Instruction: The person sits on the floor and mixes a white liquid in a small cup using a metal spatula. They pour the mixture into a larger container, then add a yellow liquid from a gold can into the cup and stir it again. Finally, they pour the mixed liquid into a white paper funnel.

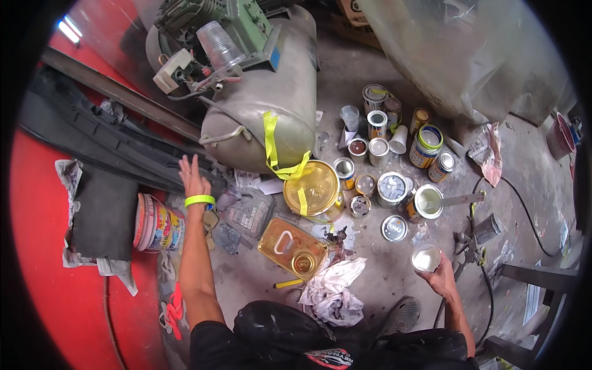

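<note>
My right hand grips a clear plastic cup with white liquid in it, held on the right. My left hand is raised on the left, fingers stretched out and holding nothing. A bright yellow band circles that wrist. Beyond the left fingers lie long black plastic car parts. Just past the cup, an open paint can has a flat stir stick resting across its rim. A round can lid lies on the floor between my hands, nearer the cup.
A grey tank compressor carries stacked clear cups. Several paint cans crowd the floor, with a gold-lidded can, a rectangular tin and white rags nearer me. A spray gun and black hose lie right.
</note>
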### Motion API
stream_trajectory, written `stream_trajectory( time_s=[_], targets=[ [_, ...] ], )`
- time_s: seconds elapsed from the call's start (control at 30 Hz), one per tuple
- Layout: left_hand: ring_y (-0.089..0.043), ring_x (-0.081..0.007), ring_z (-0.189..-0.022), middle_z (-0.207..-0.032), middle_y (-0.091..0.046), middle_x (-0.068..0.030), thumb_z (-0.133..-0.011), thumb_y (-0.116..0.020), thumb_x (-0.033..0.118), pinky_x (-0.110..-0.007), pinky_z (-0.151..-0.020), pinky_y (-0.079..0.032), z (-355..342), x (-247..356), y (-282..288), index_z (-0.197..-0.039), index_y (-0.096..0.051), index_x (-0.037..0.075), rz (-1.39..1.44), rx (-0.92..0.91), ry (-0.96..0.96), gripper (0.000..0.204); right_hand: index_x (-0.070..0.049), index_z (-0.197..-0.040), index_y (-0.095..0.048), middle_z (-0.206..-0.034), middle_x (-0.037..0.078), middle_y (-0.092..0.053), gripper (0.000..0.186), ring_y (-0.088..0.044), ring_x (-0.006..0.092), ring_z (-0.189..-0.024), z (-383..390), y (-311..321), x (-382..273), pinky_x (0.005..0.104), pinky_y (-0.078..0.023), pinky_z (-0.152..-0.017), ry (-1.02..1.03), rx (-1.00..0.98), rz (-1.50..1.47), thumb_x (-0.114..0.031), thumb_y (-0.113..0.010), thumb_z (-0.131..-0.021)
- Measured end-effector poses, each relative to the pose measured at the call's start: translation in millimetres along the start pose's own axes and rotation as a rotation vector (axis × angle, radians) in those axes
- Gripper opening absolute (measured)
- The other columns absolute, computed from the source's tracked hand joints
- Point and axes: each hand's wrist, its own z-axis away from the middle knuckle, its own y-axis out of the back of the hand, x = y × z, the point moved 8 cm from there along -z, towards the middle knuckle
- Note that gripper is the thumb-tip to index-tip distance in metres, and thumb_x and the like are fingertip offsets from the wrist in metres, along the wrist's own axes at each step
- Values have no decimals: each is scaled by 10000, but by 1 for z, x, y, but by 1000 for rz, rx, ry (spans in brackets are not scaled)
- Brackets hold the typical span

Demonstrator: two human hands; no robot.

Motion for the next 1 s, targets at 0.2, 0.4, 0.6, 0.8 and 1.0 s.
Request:
stream_trajectory(
  time_s=[0.2, 0.4, 0.6, 0.8, 1.0],
  targets=[
    [-593, -408, -1290, -1379, -631, -232, -816, -620, 27, -431, -1116, -451, 72, -6, -2, -1357, -609, 60, 60, -415, 293, 542, -13, -1242, -600, -1143, 111, -721, 573, -674, 196, -1070, 0, -1, 2, 352, -525, -963, -4, 27, -31, -115, -896, -763],
    [-492, -317, -1434, -1573, -470, -215, -570, -975, 188, -386, -1189, -385, 197, 103, -33, -1654, -152, 33, 506, -980, -1, 1370, -18, -1258, -598, -1148, 105, -718, 580, -670, 185, -1080, -2, -13, -5, 350, -528, -969, 6, -6, -12, -108, -894, -767],
    [-465, -240, -1423, -1604, -418, -157, -548, -1040, 218, -366, -1178, -392, 186, 169, -45, -1662, -15, 35, 899, -1194, 70, 1525, -26, -1283, -588, -1177, 108, -711, 620, -674, 195, -1102, -12, -31, -13, 354, -530, -977, 18, -87, -42, -146, -904, -764],
    [-484, -306, -1379, -1496, -492, -147, -521, -1042, 233, -463, -1186, -390, 172, 224, -22, -1626, -86, 40, 902, -1282, -142, 1474, -41, -1284, -572, -1170, 116, -713, 613, -674, 202, -1111, -8, -40, 11, 359, -535, -968, 27, -120, 7, -172, -901, -784],
    [-518, -423, -1336, -1326, -593, -208, -545, -1025, 273, -497, -1157, -408, 142, 303, 13, -1541, -207, 8, 687, -1100, -639, 1316, -27, -1330, -537, -1219, 211, -694, 640, -680, 353, -1164, -3, -49, 42, 425, -540, -968, 35, -125, 67, -190, -848, -795]
  ],
)
